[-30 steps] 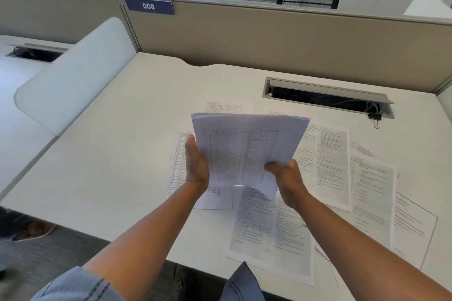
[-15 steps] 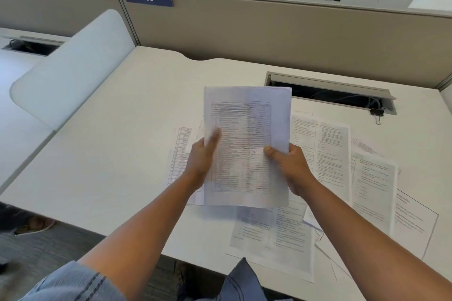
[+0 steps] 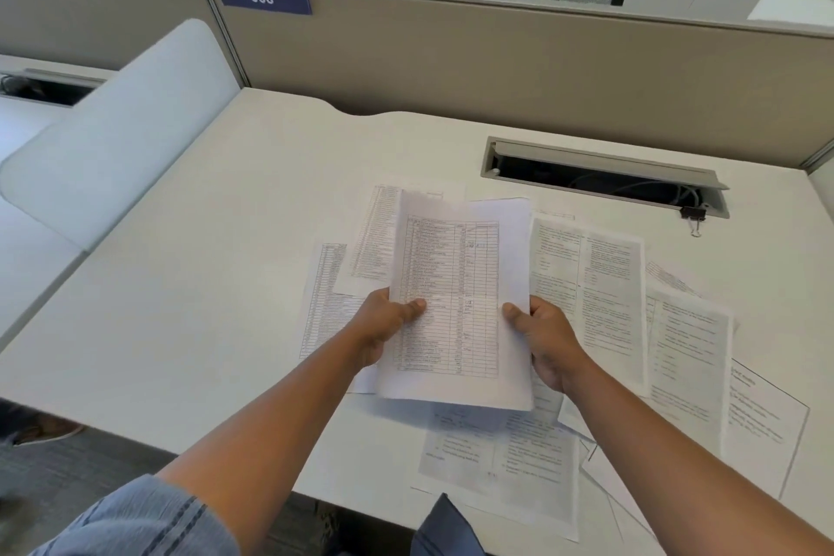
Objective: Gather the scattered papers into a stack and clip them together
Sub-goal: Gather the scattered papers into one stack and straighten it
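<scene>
I hold a thin stack of printed papers (image 3: 456, 284) just above the white desk (image 3: 203, 284), its top sheet showing a table. My left hand (image 3: 383, 325) grips the stack's left edge, thumb on top. My right hand (image 3: 546, 343) grips its right edge the same way. Several loose sheets lie scattered on the desk: two table pages (image 3: 361, 239) left of the stack, text pages (image 3: 591, 284) to the right and one (image 3: 501, 456) below near the front edge. A black binder clip (image 3: 692, 217) sits by the cable slot at the far right.
A grey cable slot (image 3: 600, 176) with an open flap is sunk into the desk at the back. A beige partition (image 3: 496, 72) labelled 008 walls the rear. A white curved divider (image 3: 113, 149) bounds the left side.
The held stack has turned from landscape to portrait and come down flatter toward the desk. Both hands have shifted their hold to its long side edges.
</scene>
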